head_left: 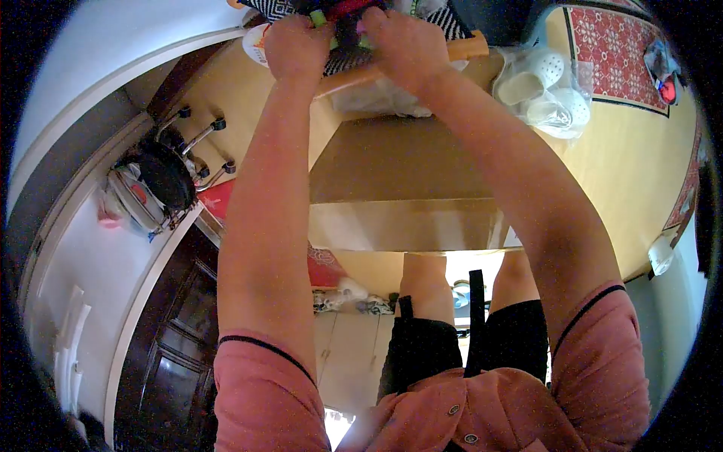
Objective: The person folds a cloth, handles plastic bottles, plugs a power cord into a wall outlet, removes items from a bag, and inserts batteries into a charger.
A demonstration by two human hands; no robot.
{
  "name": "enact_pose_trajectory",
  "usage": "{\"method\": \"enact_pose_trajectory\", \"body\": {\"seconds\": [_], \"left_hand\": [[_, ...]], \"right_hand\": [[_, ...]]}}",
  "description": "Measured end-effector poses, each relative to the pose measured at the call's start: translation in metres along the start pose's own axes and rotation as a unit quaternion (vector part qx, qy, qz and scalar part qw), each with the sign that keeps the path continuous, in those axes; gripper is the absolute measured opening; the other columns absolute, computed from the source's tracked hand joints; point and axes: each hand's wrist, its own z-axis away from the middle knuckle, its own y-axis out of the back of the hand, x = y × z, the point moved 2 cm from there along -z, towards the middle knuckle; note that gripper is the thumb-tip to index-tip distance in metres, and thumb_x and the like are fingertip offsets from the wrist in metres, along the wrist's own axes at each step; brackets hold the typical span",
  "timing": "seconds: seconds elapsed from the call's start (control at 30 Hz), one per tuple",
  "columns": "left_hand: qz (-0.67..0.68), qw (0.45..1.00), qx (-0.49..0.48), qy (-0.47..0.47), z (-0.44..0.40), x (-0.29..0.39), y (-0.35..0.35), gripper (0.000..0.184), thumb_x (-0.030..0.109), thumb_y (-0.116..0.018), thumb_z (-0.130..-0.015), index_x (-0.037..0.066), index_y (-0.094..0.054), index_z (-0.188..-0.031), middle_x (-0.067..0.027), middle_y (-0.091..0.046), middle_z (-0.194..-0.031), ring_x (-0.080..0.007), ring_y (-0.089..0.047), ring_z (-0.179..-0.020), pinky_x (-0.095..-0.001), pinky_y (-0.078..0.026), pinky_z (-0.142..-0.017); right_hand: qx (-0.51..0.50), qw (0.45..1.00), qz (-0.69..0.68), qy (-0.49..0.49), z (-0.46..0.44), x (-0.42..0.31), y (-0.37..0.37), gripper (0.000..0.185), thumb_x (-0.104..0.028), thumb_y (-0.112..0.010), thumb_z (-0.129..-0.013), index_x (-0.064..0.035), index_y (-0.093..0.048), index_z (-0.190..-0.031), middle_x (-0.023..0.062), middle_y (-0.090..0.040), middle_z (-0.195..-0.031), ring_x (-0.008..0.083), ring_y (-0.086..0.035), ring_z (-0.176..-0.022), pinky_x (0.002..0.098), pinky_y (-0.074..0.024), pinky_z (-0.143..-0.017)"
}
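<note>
Both my arms reach forward to the top edge of the view. My left hand [297, 45] is closed, its fingertips at a small bright green piece [317, 16]. Close beside it, my right hand [407, 45] is also closed, with bits of green and pink at its fingertips. Between the hands lies dark and red material, partly cut off by the frame edge. Under them spreads black-and-white patterned fabric [348, 62]. An orange bar [468, 47] runs below the fabric and passes under my right hand. What exactly the fingers pinch is hidden.
A large brown cardboard box [407, 162] stands between my body and the fabric. To the right lie white clogs [553, 69] in a clear plastic bag and a red patterned mat [614, 56]. On the left are a wheeled black chair [167, 173] and a dark door [177, 354].
</note>
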Motion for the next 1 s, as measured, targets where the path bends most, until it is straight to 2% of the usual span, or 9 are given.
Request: {"method": "enact_pose_trajectory", "body": {"seconds": [0.1, 0.2, 0.4, 0.6, 0.7, 0.8, 0.83, 0.9, 1.0], "left_hand": [[-0.013, 1.0, -0.001, -0.014, -0.003, -0.002, -0.003, 0.036, 0.038, -0.072, -0.071, 0.002, -0.069, -0.068, -0.0183, -0.065, -0.071, -0.0379, -0.064, -0.07, -0.0462, -0.051, -0.065], [-0.063, 0.996, -0.045, -0.054, -0.013, -0.011, -0.004, 0.039, 0.048, -0.067, -0.075, 0.01, -0.073, -0.08, -0.0127, -0.067, -0.069, -0.0338, -0.066, -0.073, -0.0446, -0.052, -0.071], [-0.039, 0.997, -0.044, -0.04, -0.035, -0.049, -0.026, 0.037, 0.044, -0.068, -0.076, 0.008, -0.072, -0.083, -0.017, -0.069, -0.084, -0.0358, -0.066, -0.08, -0.0458, -0.052, -0.073], [0.005, 0.999, -0.028, -0.023, -0.01, -0.021, -0.006, 0.035, 0.038, -0.071, -0.074, 0.005, -0.07, -0.086, -0.016, -0.068, -0.079, -0.0351, -0.065, -0.077, -0.0438, -0.052, -0.071], [0.075, 0.997, 0.018, -0.024, 0.006, -0.016, 0.008, 0.035, 0.035, -0.073, -0.074, 0.004, -0.069, -0.088, -0.0156, -0.067, -0.077, -0.0348, -0.065, -0.076, -0.0428, -0.051, -0.07], [0.173, 0.98, 0.065, -0.072, 0.02, -0.03, 0.009, 0.034, 0.032, -0.072, -0.077, 0.005, -0.067, -0.097, -0.0137, -0.068, -0.081, -0.0327, -0.065, -0.079, -0.0414, -0.051, -0.073], [0.166, 0.982, 0.057, -0.077, 0.022, -0.036, 0.002, 0.032, 0.031, -0.071, -0.078, 0.006, -0.067, -0.097, -0.0136, -0.068, -0.081, -0.0326, -0.065, -0.08, -0.0414, -0.051, -0.074], [0.15, 0.984, 0.039, -0.087, 0.023, -0.045, -0.009, 0.028, 0.029, -0.069, -0.08, 0.006, -0.068, -0.097, -0.0133, -0.068, -0.082, -0.0325, -0.065, -0.081, -0.0414, -0.051, -0.074], [0.158, 0.986, 0.017, -0.052, 0.02, -0.046, -0.019, 0.024, 0.027, -0.067, -0.083, 0.008, -0.069, -0.098, -0.0132, -0.068, -0.083, -0.0333, -0.065, -0.082, -0.0424, -0.051, -0.076]], "right_hand": [[-0.013, 1.0, -0.02, 0.004, -0.001, 0.0, 0.004, 0.022, -0.025, -0.055, -0.09, -0.0113, -0.055, -0.106, 0.0112, -0.067, -0.089, 0.0304, -0.068, -0.081, 0.0451, -0.0556, -0.061], [0.008, 1.0, -0.017, 0.011, -0.001, 0.001, 0.001, 0.022, -0.026, -0.055, -0.09, -0.0109, -0.056, -0.105, 0.0114, -0.067, -0.09, 0.0307, -0.068, -0.082, 0.0451, -0.0559, -0.062], [0.002, 1.0, -0.018, 0.013, -0.001, 0.003, 0.0, 0.022, -0.026, -0.055, -0.09, -0.01, -0.056, -0.104, 0.0122, -0.067, -0.092, 0.0307, -0.068, -0.083, 0.0448, -0.0562, -0.062], [-0.036, 0.999, 0.0, 0.001, -0.005, 0.002, 0.008, 0.022, -0.021, -0.058, -0.087, -0.0092, -0.057, -0.105, 0.014, -0.067, -0.089, 0.0318, -0.068, -0.082, 0.0443, -0.0562, -0.062], [-0.047, 0.997, -0.032, 0.047, -0.008, 0.005, 0.017, 0.021, -0.018, -0.059, -0.087, -0.0082, -0.058, -0.107, 0.0137, -0.068, -0.092, 0.0302, -0.069, -0.082, 0.042, -0.0574, -0.063], [-0.011, 0.995, -0.093, -0.022, -0.016, 0.011, 0.042, 0.027, -0.017, -0.066, -0.079, -0.0059, -0.055, -0.102, 0.0165, -0.061, -0.084, 0.0368, -0.062, -0.082, 0.0462, -0.0506, -0.07], [0.004, 0.994, -0.105, -0.035, -0.02, 0.012, 0.048, 0.029, -0.016, -0.068, -0.078, -0.0053, -0.055, -0.101, 0.0171, -0.06, -0.082, 0.0381, -0.061, -0.082, 0.047, -0.0493, -0.071], [0.045, 0.993, -0.108, -0.034, -0.034, 0.019, 0.046, 0.03, -0.017, -0.068, -0.078, -0.0047, -0.055, -0.101, 0.0174, -0.061, -0.082, 0.0377, -0.061, -0.081, 0.0468, -0.0494, -0.07], [0.029, 0.991, -0.124, -0.05, -0.046, 0.023, 0.044, 0.028, -0.019, -0.069, -0.078, -0.0039, -0.056, -0.098, 0.0178, -0.062, -0.081, 0.0368, -0.062, -0.079, 0.0468, -0.0496, -0.068]]}}
